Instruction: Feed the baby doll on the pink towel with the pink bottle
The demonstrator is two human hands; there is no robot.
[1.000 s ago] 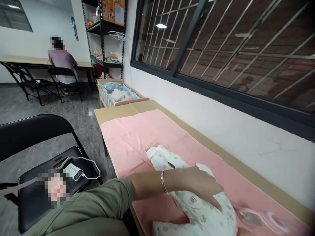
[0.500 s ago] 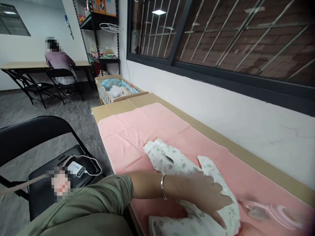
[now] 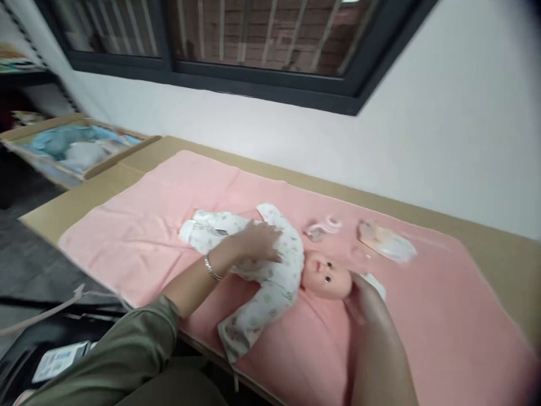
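A baby doll (image 3: 325, 276) lies face up on a pink cloth (image 3: 139, 225), its head toward the right. It wears a white printed outfit (image 3: 270, 299) with long sleeves and legs. My left hand (image 3: 257, 242) rests on the outfit at the doll's torso, fingers spread. At the top of the doll's head is my right hand (image 3: 367, 299), blurred; its fingers are partly hidden, and I cannot tell whether it grips the head. Beyond the head lie a pink-and-white ring-shaped item (image 3: 325, 226) and a blurred white and peach packet (image 3: 386, 241).
The cloth covers a tan table (image 3: 46, 217) set against a white wall below a barred window. A wooden crib (image 3: 122, 160) with blue bedding stands at the table's left end. A black chair (image 3: 21, 349) holding a white device is at lower left.
My view has swung right and now takes in the doll's head. My right hand has come into view beside that head. My left hand is still on the outfit.
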